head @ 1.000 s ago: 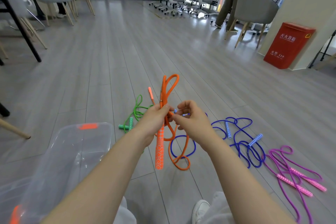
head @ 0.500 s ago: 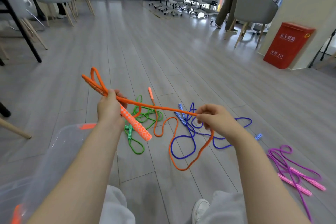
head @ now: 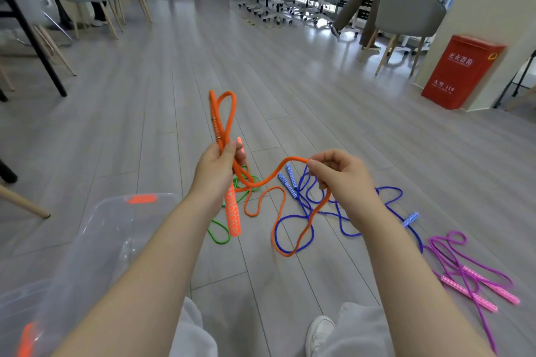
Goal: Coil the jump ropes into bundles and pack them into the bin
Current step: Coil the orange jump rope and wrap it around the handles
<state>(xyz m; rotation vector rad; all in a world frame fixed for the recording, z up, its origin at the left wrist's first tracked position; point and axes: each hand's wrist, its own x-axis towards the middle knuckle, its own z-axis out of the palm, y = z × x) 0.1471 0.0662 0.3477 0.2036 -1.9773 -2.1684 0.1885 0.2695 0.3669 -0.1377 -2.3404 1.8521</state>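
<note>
My left hand [head: 216, 171] grips the orange jump rope [head: 262, 182] at its gathered loops, which stand up above the fist. One orange handle [head: 233, 216] hangs down below that hand. My right hand [head: 340, 180] pinches a free stretch of the same rope; the slack drops from it in a long loop to the floor. On the floor lie a green rope [head: 220, 233], a blue rope [head: 342, 211] and a purple rope with pink handles [head: 470, 278]. The clear plastic bin [head: 87, 240] sits at lower left.
Grey chairs [head: 406, 9] and a black table leg [head: 32, 35] stand around the wood floor. A red box [head: 461, 72] sits by the right wall. A person walks at the far right. My knees and a white shoe [head: 319, 330] are at the bottom.
My left hand has swung back to the middle and turned the loops upright. My right hand has slid along the rope and moved closer to the left hand, so the stretch between them sags.
</note>
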